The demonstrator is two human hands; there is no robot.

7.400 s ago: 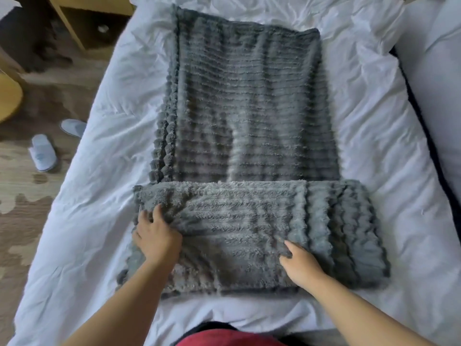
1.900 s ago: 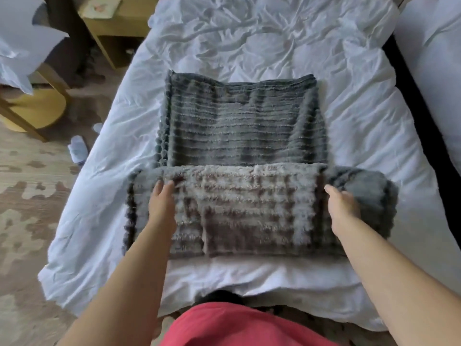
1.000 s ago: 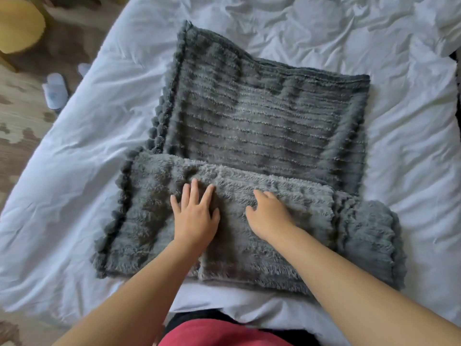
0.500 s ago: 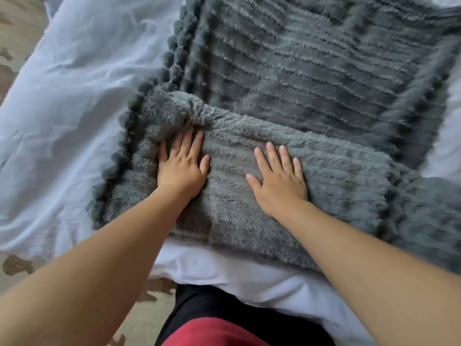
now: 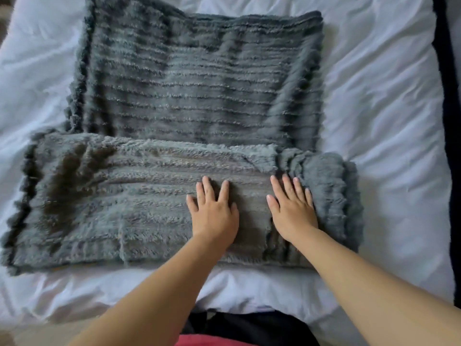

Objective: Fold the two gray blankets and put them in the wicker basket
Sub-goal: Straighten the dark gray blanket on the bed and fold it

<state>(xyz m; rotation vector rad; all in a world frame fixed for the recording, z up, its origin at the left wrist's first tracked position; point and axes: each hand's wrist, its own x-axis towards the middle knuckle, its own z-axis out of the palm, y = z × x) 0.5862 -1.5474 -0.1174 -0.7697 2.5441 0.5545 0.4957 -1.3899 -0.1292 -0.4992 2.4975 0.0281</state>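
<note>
A gray ribbed fleece blanket [image 5: 199,78] lies spread on the white bed. Its near part is folded over into a thick band [image 5: 104,203] that runs across in front of me. My left hand [image 5: 214,213] lies flat on the band, fingers straight and spread. My right hand [image 5: 291,208] presses flat beside it, next to the bunched right end of the band [image 5: 331,191]. Neither hand grips the fabric. I can make out only one blanket, and the wicker basket is out of view.
The white crumpled duvet [image 5: 386,108] covers the bed around the blanket. A dark gap [image 5: 446,96] runs along the bed's right edge. My dark trousers and red top show at the bottom.
Both hands have slid to the right along the folded band, from its left-middle part to its right end. The fingers stay flat on the fabric.
</note>
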